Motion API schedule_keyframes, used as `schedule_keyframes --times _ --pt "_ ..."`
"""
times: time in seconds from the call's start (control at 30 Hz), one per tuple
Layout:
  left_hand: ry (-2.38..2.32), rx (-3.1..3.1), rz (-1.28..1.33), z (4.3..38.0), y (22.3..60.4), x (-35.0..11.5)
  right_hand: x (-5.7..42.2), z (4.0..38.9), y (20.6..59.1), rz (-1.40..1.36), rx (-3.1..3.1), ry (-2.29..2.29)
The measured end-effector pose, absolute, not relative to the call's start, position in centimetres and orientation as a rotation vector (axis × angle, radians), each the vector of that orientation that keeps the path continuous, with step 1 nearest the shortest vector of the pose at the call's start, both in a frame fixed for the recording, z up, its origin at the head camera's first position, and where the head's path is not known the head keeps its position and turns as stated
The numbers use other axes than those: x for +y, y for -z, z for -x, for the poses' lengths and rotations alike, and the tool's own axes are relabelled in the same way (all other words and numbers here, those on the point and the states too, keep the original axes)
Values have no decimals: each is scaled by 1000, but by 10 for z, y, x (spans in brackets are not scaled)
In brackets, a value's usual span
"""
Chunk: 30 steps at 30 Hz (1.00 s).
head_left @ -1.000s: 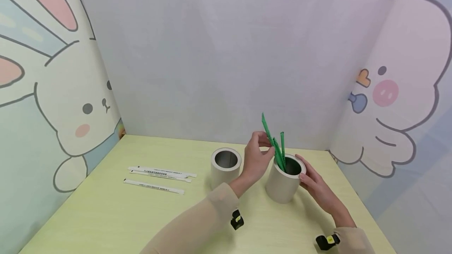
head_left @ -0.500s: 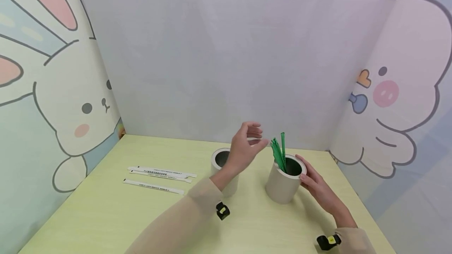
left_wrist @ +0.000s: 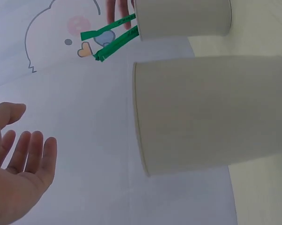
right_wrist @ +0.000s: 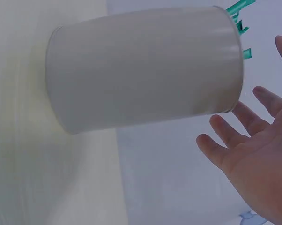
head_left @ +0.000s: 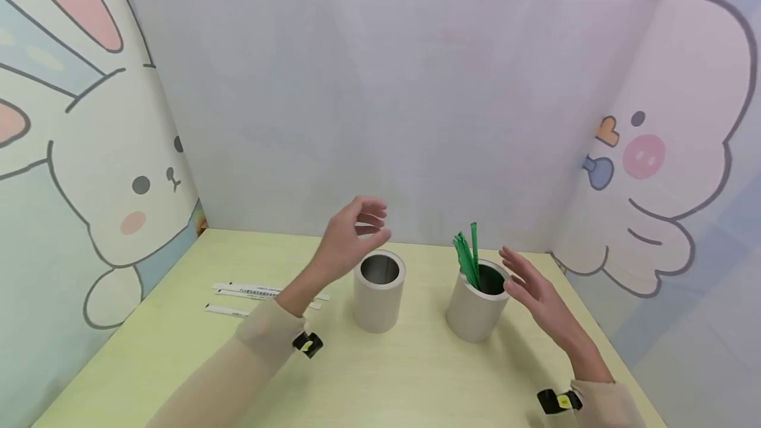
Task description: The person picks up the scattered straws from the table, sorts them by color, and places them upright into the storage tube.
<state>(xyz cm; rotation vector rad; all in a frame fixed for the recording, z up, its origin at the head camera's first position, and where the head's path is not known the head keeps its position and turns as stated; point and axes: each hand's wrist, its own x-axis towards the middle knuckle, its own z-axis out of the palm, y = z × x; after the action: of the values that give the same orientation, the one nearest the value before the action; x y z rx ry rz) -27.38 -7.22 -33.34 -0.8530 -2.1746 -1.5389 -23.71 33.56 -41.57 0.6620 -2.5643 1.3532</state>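
Note:
My left hand (head_left: 357, 233), fingers loosely bent and holding nothing, hovers above and left of a white cylindrical cup (head_left: 378, 302) with a dark hollow. To the right stands a second white cup (head_left: 473, 316) with several slim green wrapped straws (head_left: 466, 261) leaning in it. My right hand (head_left: 538, 296) is spread beside that cup's right rim, fingertips close to it and palm facing it. In the right wrist view its fingers fan out near the cup's rim (right_wrist: 239, 61). In the left wrist view the left palm (left_wrist: 19, 187) is bare.
Several white paper-wrapped straws (head_left: 228, 311) lie on the left of the pale yellow table (head_left: 380, 382), partly covered by the left forearm. A white cloth wall (head_left: 380, 104) rises behind. Cartoon-printed panels (head_left: 119, 216) flank both sides.
My left hand has let go of a green straw at the right cup and moved left, past the left cup. My right hand has come off the right cup's rim, its fingers spreading.

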Motion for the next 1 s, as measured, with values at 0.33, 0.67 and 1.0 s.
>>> schedule_keyframes --times 0.33,0.67,1.0 --pt "1355 -2224 860 265 335 -132 292 223 369 -761 -2423 -1211" --pt "1242 -2301 755 255 342 -174 238 219 351 -905 -2365 -1274" --pt "1153 -2343 727 249 356 -210 189 219 357 -838 -2337 -1215"
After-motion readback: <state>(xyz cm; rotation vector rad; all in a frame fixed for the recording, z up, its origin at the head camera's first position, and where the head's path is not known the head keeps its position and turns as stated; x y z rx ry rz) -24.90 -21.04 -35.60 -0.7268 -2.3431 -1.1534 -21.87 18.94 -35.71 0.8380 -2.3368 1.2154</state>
